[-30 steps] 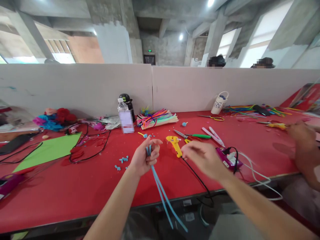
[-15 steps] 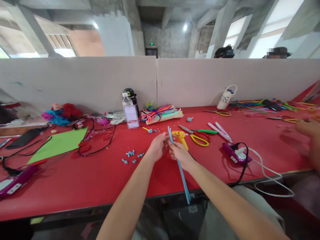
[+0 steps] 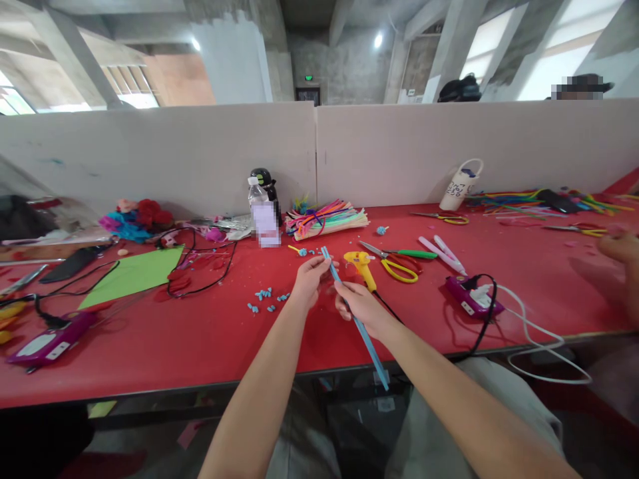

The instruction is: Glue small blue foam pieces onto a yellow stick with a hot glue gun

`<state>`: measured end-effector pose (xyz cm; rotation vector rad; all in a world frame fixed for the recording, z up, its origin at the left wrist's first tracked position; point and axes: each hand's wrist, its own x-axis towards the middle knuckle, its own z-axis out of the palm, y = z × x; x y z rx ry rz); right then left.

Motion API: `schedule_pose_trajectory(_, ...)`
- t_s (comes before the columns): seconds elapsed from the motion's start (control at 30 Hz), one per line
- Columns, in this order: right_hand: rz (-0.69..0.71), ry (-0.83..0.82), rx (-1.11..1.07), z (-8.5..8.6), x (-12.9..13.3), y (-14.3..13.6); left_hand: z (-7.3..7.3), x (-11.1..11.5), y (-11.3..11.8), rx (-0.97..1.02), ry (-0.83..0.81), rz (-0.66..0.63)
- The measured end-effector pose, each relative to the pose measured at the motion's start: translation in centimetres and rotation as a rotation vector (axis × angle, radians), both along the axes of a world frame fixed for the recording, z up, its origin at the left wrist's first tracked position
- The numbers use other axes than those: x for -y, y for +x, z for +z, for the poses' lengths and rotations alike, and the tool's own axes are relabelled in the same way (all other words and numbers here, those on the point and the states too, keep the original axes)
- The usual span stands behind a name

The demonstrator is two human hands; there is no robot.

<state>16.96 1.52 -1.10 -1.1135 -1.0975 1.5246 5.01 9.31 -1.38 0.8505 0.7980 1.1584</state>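
Several light-blue pipe cleaners [image 3: 370,351] run in a slanting bundle over the table's front edge, their top ends close together. My right hand [image 3: 363,306] is closed around the bundle near its upper part. With thumb and fingers, my left hand [image 3: 309,279] pinches the bundle near the top ends. Just beyond my right hand lies a yellow hot glue gun [image 3: 363,269] with a black cord. Small twisted blue pieces [image 3: 263,293] are scattered left of my left hand. Another blue piece with a yellow stem [image 3: 301,251] lies farther back.
Yellow-handled scissors [image 3: 399,269], green-and-red-handled pliers [image 3: 417,253] and a pink flat iron-like tool [image 3: 444,256] lie to the right. A purple power strip [image 3: 469,301] sits near the front edge. Colourful pipe cleaners [image 3: 327,223] and a bottle [image 3: 264,216] stand or lie by the partition. Another person's hand [image 3: 622,249] is at far right.
The top ends of the blue pipe cleaners have tilted left, and my left hand has closed in on them. The camera view has shifted slightly.
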Motion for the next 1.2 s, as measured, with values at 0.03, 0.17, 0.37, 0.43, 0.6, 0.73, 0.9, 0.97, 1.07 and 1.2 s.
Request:
schedule_pose_trajectory(0.03, 0.004, 0.002, 0.010, 0.1, 0.0, 0.0, -0.1, -0.2, -0.1, 0.005, -0.001, 0.029)
schedule_pose_trajectory(0.17, 0.011, 0.014, 0.072, 0.2, 0.1, 0.4, -0.5, -0.8, -0.3, 0.022, -0.024, 0.121)
schedule_pose_trajectory(0.37, 0.004, 0.066, 0.244, 0.1, 0.0, 0.6, -0.6, -1.3, -0.7, 0.034, -0.028, 0.210)
schedule_pose_trajectory(0.43, 0.000, 0.090, 0.343, 0.1, 0.0, 0.5, -0.5, -1.3, -0.7, 0.014, -0.003, 0.193)
schedule_pose_trajectory(0.6, -0.081, 0.200, 0.718, 0.6, -0.1, 1.5, 0.4, -2.1, -2.2, -0.152, 0.128, 0.159)
schedule_pose_trajectory(0.73, -0.155, 0.209, 1.042, 1.3, 0.0, 3.0, 1.5, -4.2, -6.2, -0.389, 0.276, 0.225)
schedule_pose_trajectory(0.9, -0.104, 0.183, 1.377, 1.2, -0.6, 3.3, 2.2, -7.0, -11.6, -0.627, 0.382, 0.241)
schedule_pose_trajectory(0.97, -0.056, 0.194, 1.558, 1.1, -1.1, 3.0, 2.2, -7.8, -13.1, -0.688, 0.393, 0.253)
schedule_pose_trajectory(1.07, -0.030, 0.222, 1.706, 1.2, -1.7, 2.2, 2.2, -8.7, -14.8, -0.746, 0.392, 0.276)
schedule_pose_trajectory(1.2, 0.044, 0.258, 1.763, 1.4, -1.9, 1.3, 1.9, -8.7, -16.3, -0.779, 0.395, 0.286)
